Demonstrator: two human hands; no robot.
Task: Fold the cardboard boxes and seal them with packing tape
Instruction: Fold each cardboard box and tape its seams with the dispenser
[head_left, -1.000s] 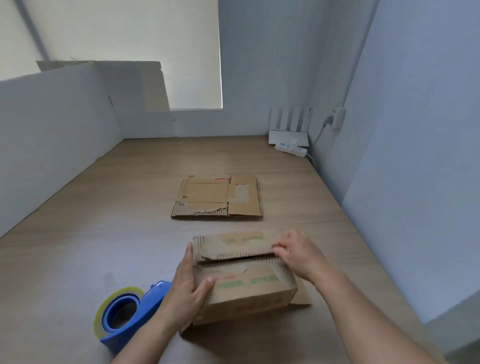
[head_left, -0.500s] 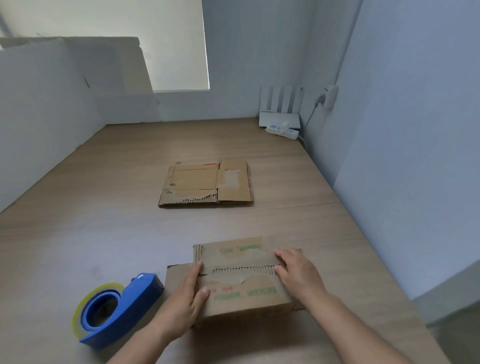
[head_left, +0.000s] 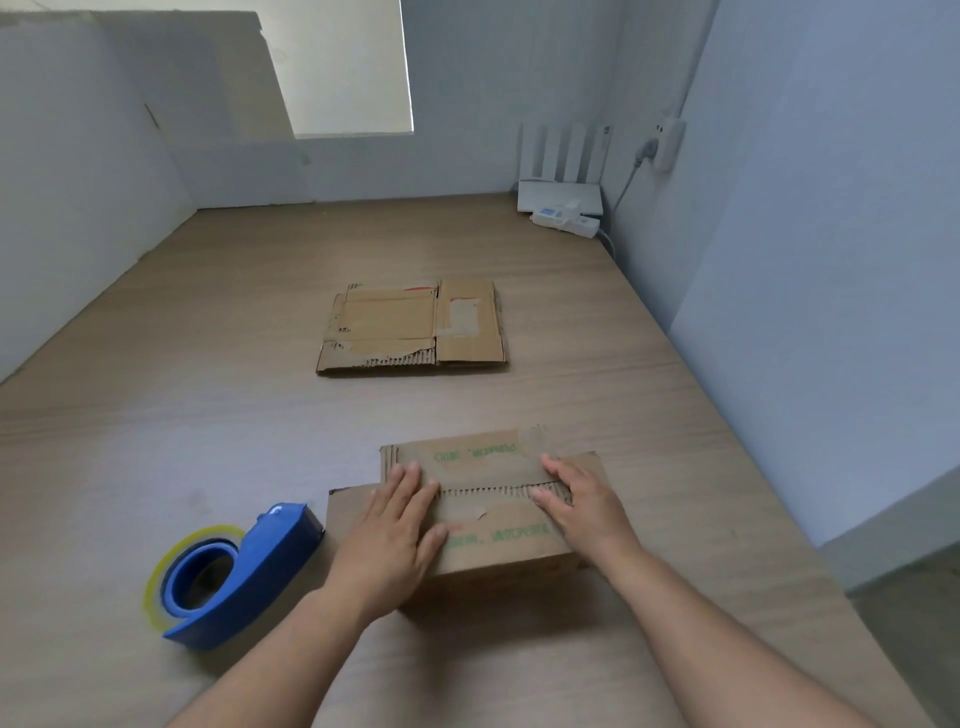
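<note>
The left hand (head_left: 395, 530) and right hand (head_left: 584, 512) are pressing flat, fingers straight, on the closed flaps of one brown, green-printed cardboard box (head_left: 506, 543) near the desk's (head_left: 156, 415) front edge. One blue tape dispenser (head_left: 249, 577) is lying just left of it; one flattened box (head_left: 410, 327) is lying mid-desk.

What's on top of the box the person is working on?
On the box lie the left hand and right hand, flat, pressing its flaps down. The flaps cover the inside, so that cannot be seen.
</note>
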